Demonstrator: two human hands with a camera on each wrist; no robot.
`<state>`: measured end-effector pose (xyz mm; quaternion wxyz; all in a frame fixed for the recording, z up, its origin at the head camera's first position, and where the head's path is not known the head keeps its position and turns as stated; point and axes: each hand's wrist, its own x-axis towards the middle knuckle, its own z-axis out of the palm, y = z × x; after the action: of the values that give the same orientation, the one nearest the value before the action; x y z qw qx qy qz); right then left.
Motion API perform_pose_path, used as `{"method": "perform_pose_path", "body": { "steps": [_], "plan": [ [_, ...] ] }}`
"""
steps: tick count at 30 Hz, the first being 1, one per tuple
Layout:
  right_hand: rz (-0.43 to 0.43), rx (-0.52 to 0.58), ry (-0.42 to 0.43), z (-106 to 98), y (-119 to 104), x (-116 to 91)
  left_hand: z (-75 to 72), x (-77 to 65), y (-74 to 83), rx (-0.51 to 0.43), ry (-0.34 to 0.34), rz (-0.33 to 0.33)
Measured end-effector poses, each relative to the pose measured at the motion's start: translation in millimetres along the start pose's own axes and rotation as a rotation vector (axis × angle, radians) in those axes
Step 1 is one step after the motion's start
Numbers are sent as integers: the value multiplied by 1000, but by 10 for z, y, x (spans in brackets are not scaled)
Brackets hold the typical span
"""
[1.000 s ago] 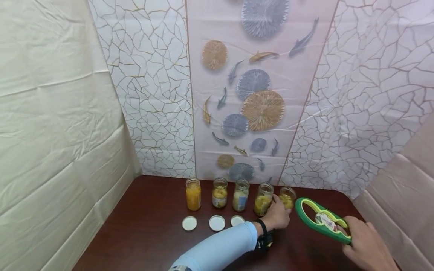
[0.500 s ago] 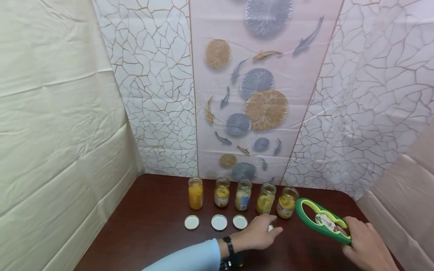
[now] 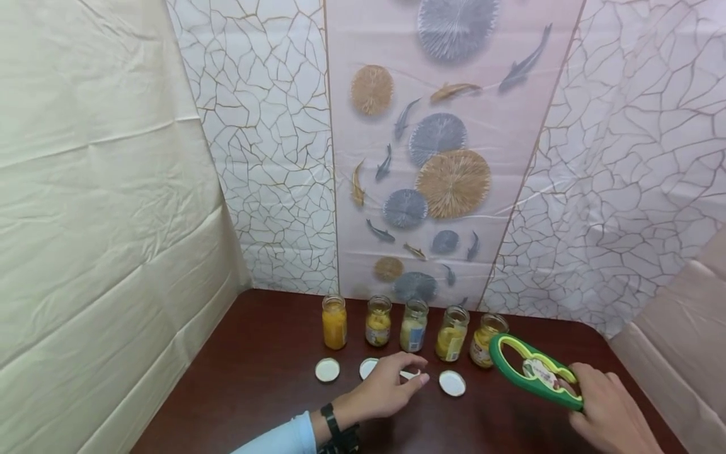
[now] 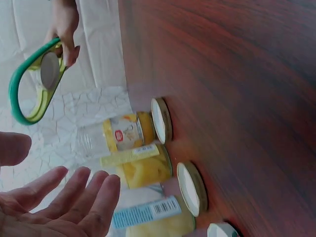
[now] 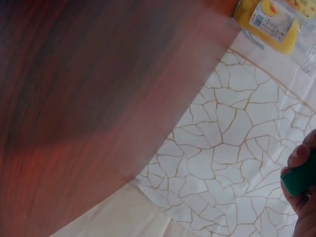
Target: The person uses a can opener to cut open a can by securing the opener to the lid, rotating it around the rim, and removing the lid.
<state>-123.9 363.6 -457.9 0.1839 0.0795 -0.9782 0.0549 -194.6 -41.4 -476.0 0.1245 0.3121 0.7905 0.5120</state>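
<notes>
My left hand (image 3: 386,388) hovers over the row of lids with its fingers loosely spread. In the left wrist view the fingers (image 4: 101,207) hold nothing. A white-faced lid (image 3: 452,383) lies just right of the fingertips, in front of the jars. Another lid (image 3: 368,367) is partly covered by the hand, and one more shows only as a sliver under the fingers. At the right, my right hand (image 3: 609,403) grips a green jar opener (image 3: 533,372) with scalloped yellow-green inner edges, raised above the table. In the right wrist view only its green end (image 5: 301,177) shows.
Several lidless glass jars stand in a row at the back: an orange-filled jar (image 3: 334,325) at left, then jars with yellow or pale contents, to a labelled jar (image 3: 486,340) at right. A further lid (image 3: 327,370) lies at left. Cloth-covered walls (image 3: 272,189) enclose the dark table (image 3: 227,391).
My left hand has drawn back from the right-hand jars and moved left over the lids. A lid it partly covered now shows on the table. The right hand keeps the jar opener nearly still.
</notes>
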Motion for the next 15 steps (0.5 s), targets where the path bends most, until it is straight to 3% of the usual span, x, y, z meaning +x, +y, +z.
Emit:
{"method": "perform_pose_path", "body": {
  "steps": [10,15],
  "plan": [
    [-28,14,34,72,-80,45,-52,-99,-50,-47,33,-15],
    [-79,15,102,124,-128,72,-29,-114,-81,-68,61,-9]
  ]
}}
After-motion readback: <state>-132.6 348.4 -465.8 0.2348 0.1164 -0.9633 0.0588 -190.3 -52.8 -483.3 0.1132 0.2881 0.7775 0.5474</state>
